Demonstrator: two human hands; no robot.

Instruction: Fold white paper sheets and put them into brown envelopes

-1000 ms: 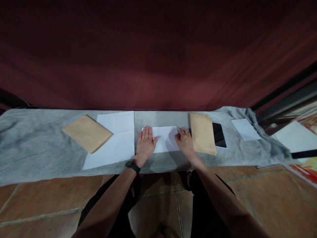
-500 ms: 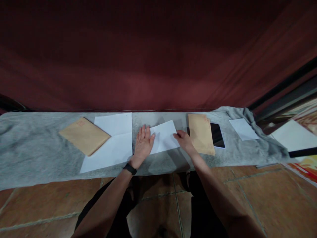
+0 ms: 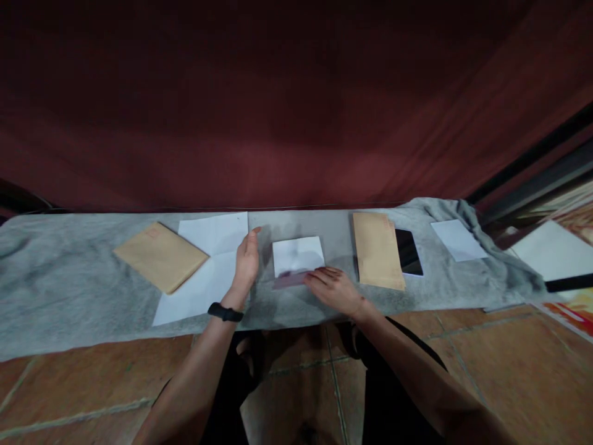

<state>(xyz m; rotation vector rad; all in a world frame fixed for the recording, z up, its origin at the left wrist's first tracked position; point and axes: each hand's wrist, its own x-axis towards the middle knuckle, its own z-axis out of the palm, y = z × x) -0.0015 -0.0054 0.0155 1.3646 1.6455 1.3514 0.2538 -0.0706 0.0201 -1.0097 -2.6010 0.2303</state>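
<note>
A white sheet of paper [image 3: 298, 253] lies in front of me, with a darker, blurred strip along its near side that looks like a flap turned up. My right hand [image 3: 336, 289] is closed at the right end of that strip, its fingers together on the paper. Left of the sheet, my left hand [image 3: 247, 259] is held edge-on above the cloth with its fingers stretched out, touching nothing I can see. A dark band circles the left wrist. Under and beside the left hand lies a larger creased white sheet [image 3: 213, 235].
A stack of brown envelopes [image 3: 162, 256] overlaps the larger sheet. More brown envelopes [image 3: 377, 250] lie to the right, partly over a dark-screened tablet or phone [image 3: 408, 252]. Farther right is a small white paper [image 3: 458, 240]. Grey cloth [image 3: 69, 278] covers the long surface, before a red curtain [image 3: 296, 123].
My left hand has lifted off the sheet and moved left. My right hand has moved from the right edge to the near edge, and the sheet now looks smaller and squarer.
</note>
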